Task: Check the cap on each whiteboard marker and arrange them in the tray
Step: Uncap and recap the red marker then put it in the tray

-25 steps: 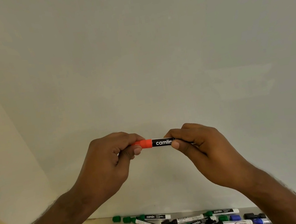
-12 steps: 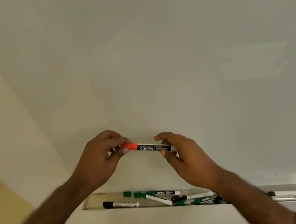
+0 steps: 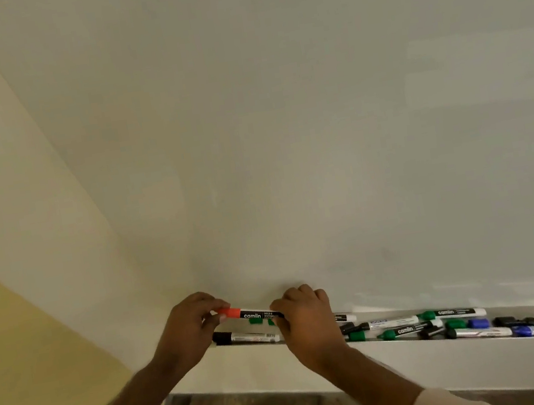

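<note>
Left hand (image 3: 192,328) pinches the orange cap end of the black-barrelled orange whiteboard marker (image 3: 251,313), right hand (image 3: 302,318) grips the other end. Both have dropped from mid-board to just above the long grey wall-mounted tray (image 3: 471,350), over a black-capped white marker (image 3: 247,337). Cap check looks done (placing it comes next, I'd guess), with the jumbled green, blue and black markers (image 3: 450,325) further right.

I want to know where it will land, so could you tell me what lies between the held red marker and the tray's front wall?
In the head view, a black-capped marker lies there.
</note>
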### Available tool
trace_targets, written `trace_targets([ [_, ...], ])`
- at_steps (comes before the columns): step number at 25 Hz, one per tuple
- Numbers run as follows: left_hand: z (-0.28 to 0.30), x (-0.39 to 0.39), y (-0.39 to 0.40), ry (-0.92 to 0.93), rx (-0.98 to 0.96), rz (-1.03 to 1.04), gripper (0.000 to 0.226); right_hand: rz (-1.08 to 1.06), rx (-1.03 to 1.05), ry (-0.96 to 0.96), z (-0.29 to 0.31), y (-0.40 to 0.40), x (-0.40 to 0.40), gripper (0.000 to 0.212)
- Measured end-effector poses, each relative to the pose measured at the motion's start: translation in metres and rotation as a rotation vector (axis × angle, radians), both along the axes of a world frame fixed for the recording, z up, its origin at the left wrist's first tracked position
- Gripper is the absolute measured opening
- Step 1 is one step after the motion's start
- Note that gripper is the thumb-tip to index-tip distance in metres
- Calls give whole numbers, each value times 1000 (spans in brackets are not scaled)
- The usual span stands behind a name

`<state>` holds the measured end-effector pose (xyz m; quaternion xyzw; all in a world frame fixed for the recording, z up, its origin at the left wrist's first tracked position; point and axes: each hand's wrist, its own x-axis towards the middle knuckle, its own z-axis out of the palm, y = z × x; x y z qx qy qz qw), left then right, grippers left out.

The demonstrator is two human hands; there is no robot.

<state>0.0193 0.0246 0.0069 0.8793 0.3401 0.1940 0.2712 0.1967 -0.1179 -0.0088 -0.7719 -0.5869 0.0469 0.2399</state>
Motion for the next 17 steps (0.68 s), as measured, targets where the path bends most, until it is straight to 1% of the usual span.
trace_targets([
  [4, -46, -5, 14, 88, -38, 42, 19, -5, -119, -146, -36, 18, -16, 21],
  [9, -82, -5, 21, 171, -44, 113, 19, 30, -235, -238, -54, 30, -28, 21],
  [13, -90, -5, 28, 205, -90, 128, 20, 51, -224, -271, -68, 34, -31, 22],
  [17, -90, -8, 29, 254, -19, 109, 21, 39, -192, -240, -67, 32, -23, 29],
])
